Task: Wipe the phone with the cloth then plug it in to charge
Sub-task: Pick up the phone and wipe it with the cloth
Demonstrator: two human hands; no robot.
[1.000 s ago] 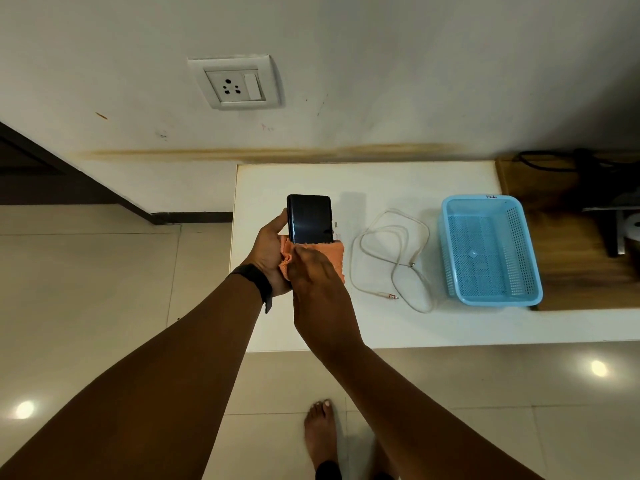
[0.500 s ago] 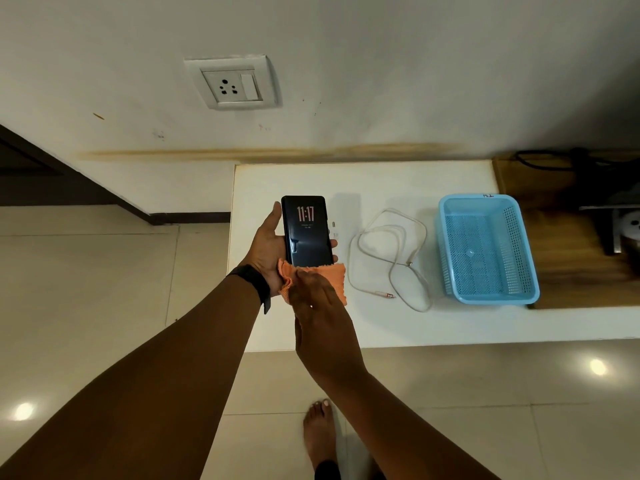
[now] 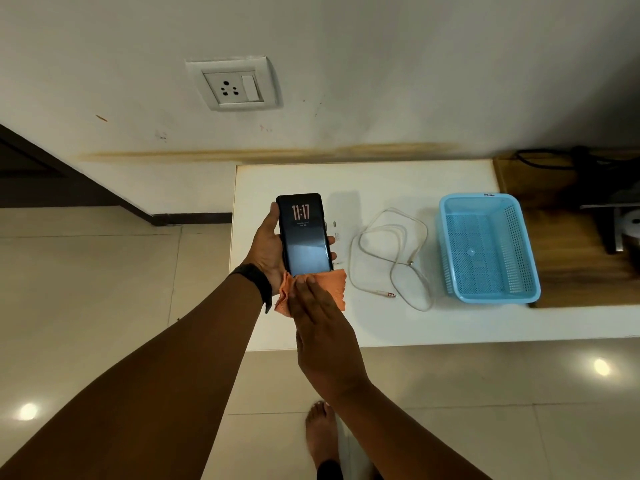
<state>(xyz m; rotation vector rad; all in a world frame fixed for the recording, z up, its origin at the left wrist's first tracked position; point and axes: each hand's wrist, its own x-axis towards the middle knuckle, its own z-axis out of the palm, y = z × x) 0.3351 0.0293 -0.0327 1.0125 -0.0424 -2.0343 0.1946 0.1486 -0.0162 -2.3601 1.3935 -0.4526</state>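
The left hand (image 3: 268, 249) is cradling the phone (image 3: 304, 235) above the desk (image 3: 381, 323), fingers (image 3: 330, 240) clamped along its slick, rigid edges. The right hand (image 3: 322, 327), fingers together, is pressing the soft cloth (image 3: 334, 287) against its lower end; the cable (image 3: 391, 258) is lying nearby.

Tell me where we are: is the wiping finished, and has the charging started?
Wiping is in hand: the left hand holds the phone, screen lit, while the right hand presses the orange cloth at its lower end. Nothing is finished. Charging is left: the cable lies loose on the white table, and the wall socket has nothing in it.
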